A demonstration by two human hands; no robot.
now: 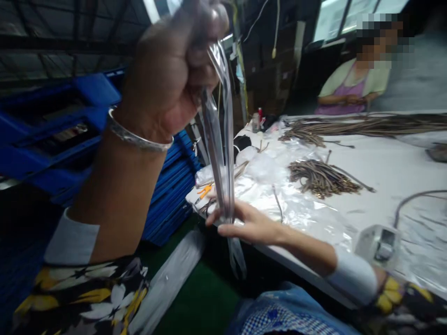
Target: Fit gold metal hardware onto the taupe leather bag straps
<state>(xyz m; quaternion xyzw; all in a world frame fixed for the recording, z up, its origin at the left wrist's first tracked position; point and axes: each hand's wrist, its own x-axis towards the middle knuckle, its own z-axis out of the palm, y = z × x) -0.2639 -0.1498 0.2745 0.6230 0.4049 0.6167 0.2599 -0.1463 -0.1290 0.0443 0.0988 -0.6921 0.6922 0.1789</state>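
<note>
My left hand (174, 70), with a silver bangle at the wrist, is raised high and close to the camera. Its fingers are wrapped round clear plastic strips (228, 135), which hang down in a long loop. Lower, at the table's near corner, my right hand (247, 223) touches the strips; its fingers are partly spread and the strips pass by its fingertips. Whether they are pinched there is not clear. The bottom end of the loop dangles below my right hand.
The white table (384, 163) bears cable bundles (321, 179), clear plastic bags (303, 209), orange-handled cutters (205, 191) and a grey-white device (379, 246). Blue crates (171, 186) are stacked at left. Across the table is a person (356, 88) in a purple apron.
</note>
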